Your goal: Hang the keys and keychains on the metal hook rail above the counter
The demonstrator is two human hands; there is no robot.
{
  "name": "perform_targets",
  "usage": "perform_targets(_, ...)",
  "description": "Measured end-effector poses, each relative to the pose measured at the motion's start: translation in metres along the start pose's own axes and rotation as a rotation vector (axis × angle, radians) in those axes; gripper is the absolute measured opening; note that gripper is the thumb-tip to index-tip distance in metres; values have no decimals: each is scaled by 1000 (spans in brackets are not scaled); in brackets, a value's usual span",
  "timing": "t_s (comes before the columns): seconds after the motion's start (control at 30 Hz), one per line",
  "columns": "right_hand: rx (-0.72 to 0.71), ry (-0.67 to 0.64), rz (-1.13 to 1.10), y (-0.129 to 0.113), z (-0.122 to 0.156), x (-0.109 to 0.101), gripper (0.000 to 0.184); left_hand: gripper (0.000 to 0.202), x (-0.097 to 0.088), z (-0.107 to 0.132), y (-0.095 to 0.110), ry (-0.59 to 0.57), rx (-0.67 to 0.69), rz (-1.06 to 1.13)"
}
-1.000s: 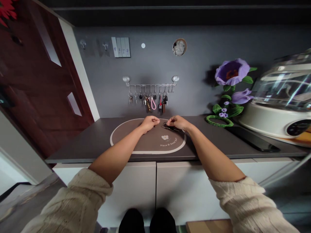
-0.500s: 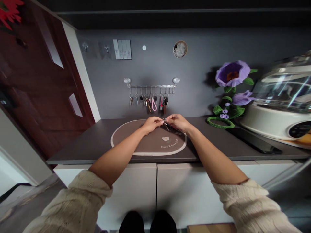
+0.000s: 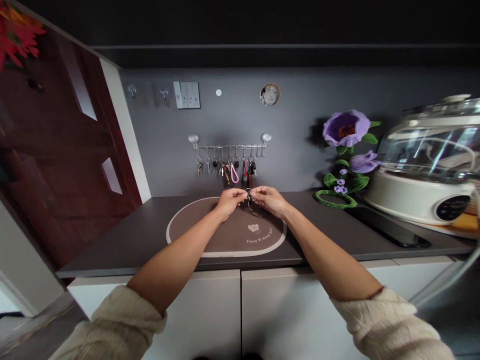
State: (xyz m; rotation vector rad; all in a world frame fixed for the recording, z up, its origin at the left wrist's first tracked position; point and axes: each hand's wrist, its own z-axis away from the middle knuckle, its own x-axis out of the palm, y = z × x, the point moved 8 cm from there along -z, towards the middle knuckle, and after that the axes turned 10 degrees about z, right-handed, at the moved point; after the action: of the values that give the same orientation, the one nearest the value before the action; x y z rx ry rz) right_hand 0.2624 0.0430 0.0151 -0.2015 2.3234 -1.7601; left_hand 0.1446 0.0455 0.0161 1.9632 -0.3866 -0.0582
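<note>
Both my hands meet above a brown oval mat (image 3: 210, 235) on the dark counter. My left hand (image 3: 229, 200) and my right hand (image 3: 267, 198) each pinch a small metal key ring (image 3: 248, 192) between the fingertips. A dark key or fob hangs from the ring just above the mat. On the grey wall behind, a chrome hook rail (image 3: 229, 146) carries several hanging keys, one with a pink loop (image 3: 234, 174).
A dark wooden door (image 3: 56, 150) stands at the left. To the right are purple fabric flowers (image 3: 347, 130) with a green ring base, a white appliance with a glass lid (image 3: 431, 160), and a black flat slab (image 3: 390, 231). White cabinet fronts lie below the counter (image 3: 123, 245).
My right hand has lifted the key ring off the mat. Both hands have come together on it above the mat. The camera has tilted down slightly.
</note>
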Motion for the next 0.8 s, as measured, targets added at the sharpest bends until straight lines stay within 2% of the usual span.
perform_targets(0.27, -80, 59, 119, -8, 0, -1, 34, 35, -2, -2, 2, 55, 41, 13)
perform_targets(0.47, -78, 108, 17, -14, -5, -4, 33, 34, -9, -4, 1, 123, 51, 37)
perform_targets(0.67, -87, 150, -85, -35, -17, -16, 20, 36, -11, -6, -4, 134, 43, 18)
perform_targets(0.8, -89, 227, -106, -48, -32, -30, 10, 35, -11, -8, -8, 129, 32, -9)
